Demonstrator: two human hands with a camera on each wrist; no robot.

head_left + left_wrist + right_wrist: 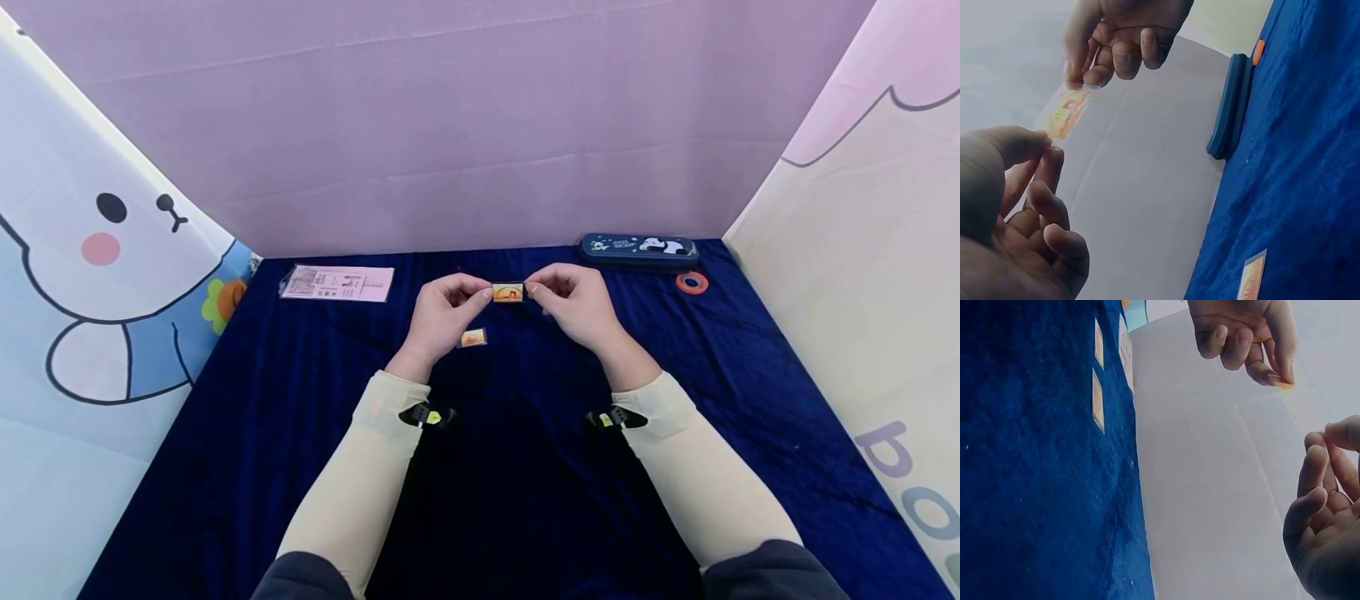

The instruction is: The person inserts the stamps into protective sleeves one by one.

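Between both hands, a small orange-and-yellow stamp (507, 292) in a clear sleeve is held up above the cloth. My left hand (442, 315) pinches its left end between thumb and index finger. The opposite end is pinched by the thumb and index finger of my right hand (581, 307). In the left wrist view the stamp (1069, 115) spans the gap between the fingertips. A similar stamp (472, 337) lies on the cloth just below the left hand. Two lying pieces, a nearer stamp (1098, 403) and a farther stamp (1099, 345), appear in the right wrist view.
A dark blue velvet cloth (510, 500) covers the table. At the back left lies a pink printed sheet (341, 283) in a clear bag. A blue panda-print pencil case (639, 252) stands at the back right, with a red tape roll (692, 283) before it. Fabric walls surround the table's back and sides.
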